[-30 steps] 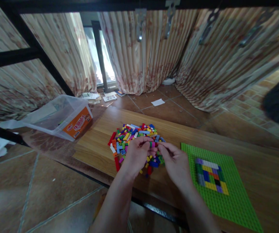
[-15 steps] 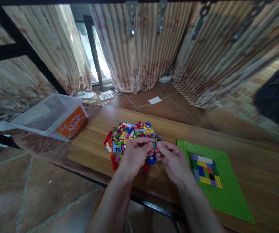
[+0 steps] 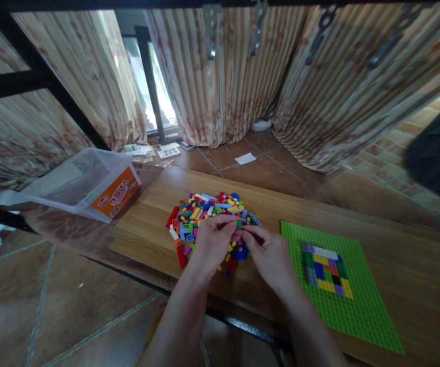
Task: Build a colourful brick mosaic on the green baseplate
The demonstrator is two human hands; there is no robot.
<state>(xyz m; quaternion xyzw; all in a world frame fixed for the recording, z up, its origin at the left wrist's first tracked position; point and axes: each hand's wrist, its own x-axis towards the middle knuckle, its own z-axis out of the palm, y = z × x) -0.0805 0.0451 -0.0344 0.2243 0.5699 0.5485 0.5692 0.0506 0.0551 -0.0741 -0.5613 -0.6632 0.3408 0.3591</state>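
A small green toy brick [image 3: 238,224] shows between the thumb and fingertips of my left hand [image 3: 214,239], which is closed on it above the pile. Close against those fingertips, my right hand [image 3: 271,255] is pinched together; whatever it grips is hidden. Beneath both hands spreads a heap of loose toy bricks [image 3: 199,211] in many colours. To the right of my right hand lies a green baseplate [image 3: 365,306]. A flat block of coloured bricks [image 3: 329,270] sits on its upper middle part.
On the left, a clear plastic box [image 3: 78,196] with an orange label stands at the end of the wooden table [image 3: 147,239]. Papers [image 3: 139,150] lie on the tiled floor beyond, near the striped curtains [image 3: 220,76]. A dark frame bar [image 3: 62,109] crosses the upper left.
My right hand's fingers have shifted slightly down and left around the pinched spot. A pink-purple bit beside the green brick no longer shows clearly. The view has moved very slightly.
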